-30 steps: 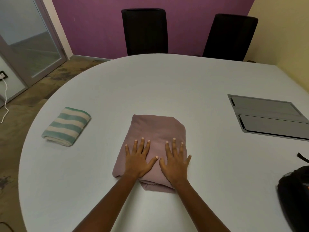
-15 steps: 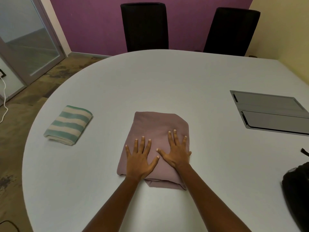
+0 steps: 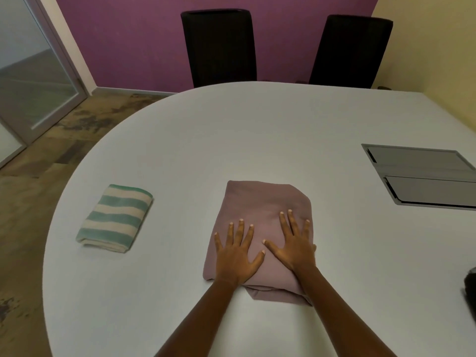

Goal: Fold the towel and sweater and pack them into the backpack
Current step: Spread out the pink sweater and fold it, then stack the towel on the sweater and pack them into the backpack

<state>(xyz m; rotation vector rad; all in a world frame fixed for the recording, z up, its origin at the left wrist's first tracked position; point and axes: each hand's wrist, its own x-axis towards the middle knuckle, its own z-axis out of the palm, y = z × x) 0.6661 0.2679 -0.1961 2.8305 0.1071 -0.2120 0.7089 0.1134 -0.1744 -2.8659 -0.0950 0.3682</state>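
A folded mauve sweater lies on the white table in front of me. My left hand presses flat on its near left part, fingers spread. My right hand presses flat on its right side, a little farther up, fingers straight. A folded towel with green and cream stripes sits to the left, apart from both hands. Only a dark sliver of the black backpack shows at the right edge.
A grey metal cable hatch is set into the table at the right. Two black chairs stand behind the table against a purple wall. A glass door and the floor lie to the left.
My right hand has slid farther up and to the right on the sweater. The view shifted left, so less of the backpack shows. My left hand stays flat in place.
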